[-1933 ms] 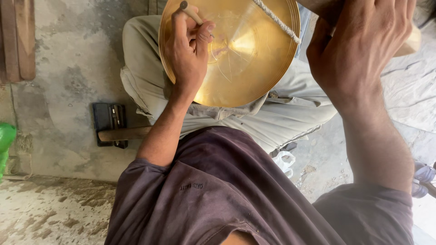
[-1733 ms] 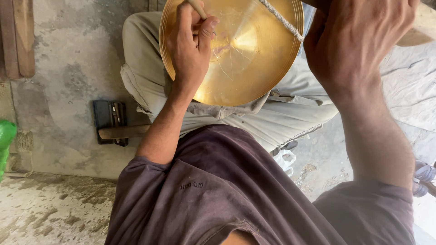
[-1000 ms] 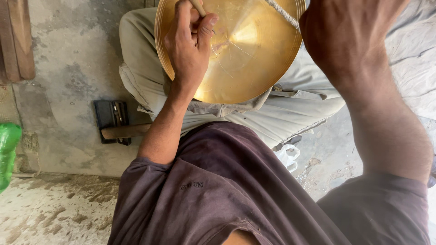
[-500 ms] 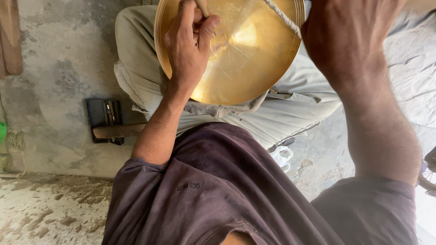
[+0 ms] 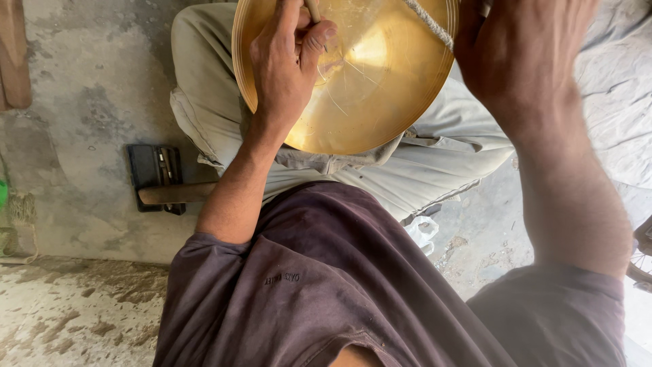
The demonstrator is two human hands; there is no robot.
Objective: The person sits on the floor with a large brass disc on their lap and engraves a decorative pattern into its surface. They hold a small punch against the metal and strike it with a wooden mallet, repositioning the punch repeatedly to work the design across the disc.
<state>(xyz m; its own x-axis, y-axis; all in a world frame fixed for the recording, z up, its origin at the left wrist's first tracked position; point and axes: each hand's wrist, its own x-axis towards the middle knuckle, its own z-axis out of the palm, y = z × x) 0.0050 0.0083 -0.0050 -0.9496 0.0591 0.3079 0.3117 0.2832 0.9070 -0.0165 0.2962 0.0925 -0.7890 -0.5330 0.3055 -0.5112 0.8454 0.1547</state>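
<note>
A shiny brass disc (image 5: 380, 81), shallow and dish-like, rests on my lap over pale trousers. My left hand (image 5: 285, 68) lies on its left part, fingers closed around a thin stick-like tool (image 5: 313, 10) whose tip touches the metal. Fine scratch lines show on the disc near that tip. A twisted cord (image 5: 428, 20) crosses the disc's upper right. My right hand (image 5: 523, 61) is at the disc's right rim with its back toward me. Its fingers run out of the top of the view, so what it grips is hidden.
On the concrete floor to the left lies a black block with a wooden handle (image 5: 159, 180). A wooden plank (image 5: 13, 54) stands at the far left, with something green (image 5: 2, 194) below it. A pale cloth (image 5: 618, 88) covers the right side, and a white plastic scrap (image 5: 422, 231) lies by my thigh.
My right hand has risen toward the top edge, and the pale object seen beside it is out of view. My left hand has stayed on the disc with the tool, shifting only slightly.
</note>
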